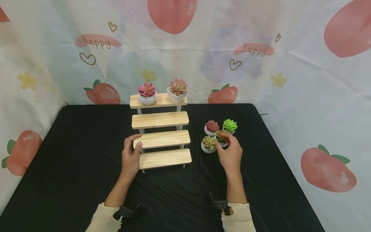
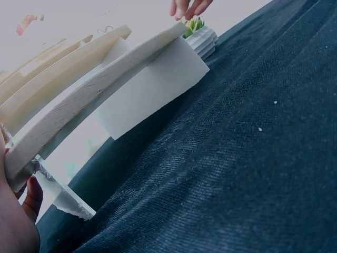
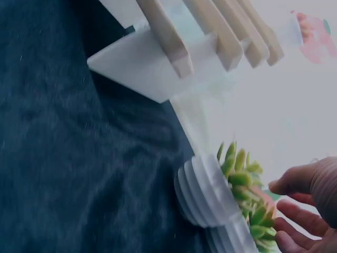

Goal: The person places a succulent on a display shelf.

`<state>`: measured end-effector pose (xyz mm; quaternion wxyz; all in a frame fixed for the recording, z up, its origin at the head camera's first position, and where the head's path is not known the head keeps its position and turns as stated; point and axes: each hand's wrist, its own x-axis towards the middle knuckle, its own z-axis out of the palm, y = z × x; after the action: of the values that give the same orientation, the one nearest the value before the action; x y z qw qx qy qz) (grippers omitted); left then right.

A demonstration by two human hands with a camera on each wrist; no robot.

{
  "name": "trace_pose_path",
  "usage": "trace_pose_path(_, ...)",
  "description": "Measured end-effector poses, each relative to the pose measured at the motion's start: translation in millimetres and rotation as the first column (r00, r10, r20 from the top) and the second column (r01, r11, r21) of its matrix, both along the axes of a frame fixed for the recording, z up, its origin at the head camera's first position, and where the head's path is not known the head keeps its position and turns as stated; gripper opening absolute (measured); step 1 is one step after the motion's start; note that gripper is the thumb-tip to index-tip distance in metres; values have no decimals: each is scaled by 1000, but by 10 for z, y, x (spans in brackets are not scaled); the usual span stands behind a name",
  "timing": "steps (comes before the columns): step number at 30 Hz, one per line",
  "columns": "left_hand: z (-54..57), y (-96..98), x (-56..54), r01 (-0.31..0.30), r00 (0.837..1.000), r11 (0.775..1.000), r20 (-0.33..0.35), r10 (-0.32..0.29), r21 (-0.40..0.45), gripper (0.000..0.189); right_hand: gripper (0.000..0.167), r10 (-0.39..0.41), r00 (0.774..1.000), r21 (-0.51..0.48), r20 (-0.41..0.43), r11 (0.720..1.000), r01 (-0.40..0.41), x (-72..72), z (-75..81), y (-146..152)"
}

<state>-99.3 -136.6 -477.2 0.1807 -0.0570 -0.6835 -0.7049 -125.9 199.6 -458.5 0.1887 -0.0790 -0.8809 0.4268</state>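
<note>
A four-tier wooden display stand (image 1: 162, 139) with white side supports stands mid-table. My left hand (image 1: 131, 157) grips the left end of its second board from the bottom, thumb and fingers on the wood. My right hand (image 1: 230, 154) is over a cluster of potted succulents to the right. Its thumb and fingertips are spread at the leaves of a brownish-green succulent (image 1: 221, 136), partly hidden by the fingers. In front of it sits a yellow-green succulent (image 1: 209, 142) in a ribbed white pot (image 3: 202, 192). The right wrist view shows the fingers beside the leaves, not closed round a pot.
A dark red succulent (image 1: 212, 126) and a bright green one (image 1: 230, 125) stand at the back of the cluster. The top board carries a pink succulent (image 1: 147, 90) and another in a heart-shaped pot (image 1: 177, 93). Black cloth (image 1: 87, 154) covers the table; a printed curtain (image 1: 185, 64) hangs behind.
</note>
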Motion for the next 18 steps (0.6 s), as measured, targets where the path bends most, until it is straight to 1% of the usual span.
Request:
trace_pose_path(3, -12, 1, -4, -1, 1000, 1000, -6, 2, 9, 29, 33, -18, 1000, 21, 3, 1000, 18, 12, -29, 62)
trace_pose_path(9, 6, -2, -11, -1, 1000, 1000, -4, 1, 13, 28, 31, -40, 998, 24, -41, 999, 41, 14, -84, 149)
trace_pose_path(13, 7, -10, -13, -1, 1000, 1000, 8, 1, 11, 29, 33, -48, 999, 11, -25, 999, 49, 4, -112, 186)
trace_pose_path(15, -54, -22, -38, -4, 1000, 1000, 10, 4, 12, 29, 37, -58, 998, 12, -5, 998, 58, -8, -130, 203)
trace_pose_path(18, -166, -42, -86, -12, 1000, 1000, 9, 12, 12, 30, 49, -69, 997, 18, 27, 998, 68, -33, -156, 223)
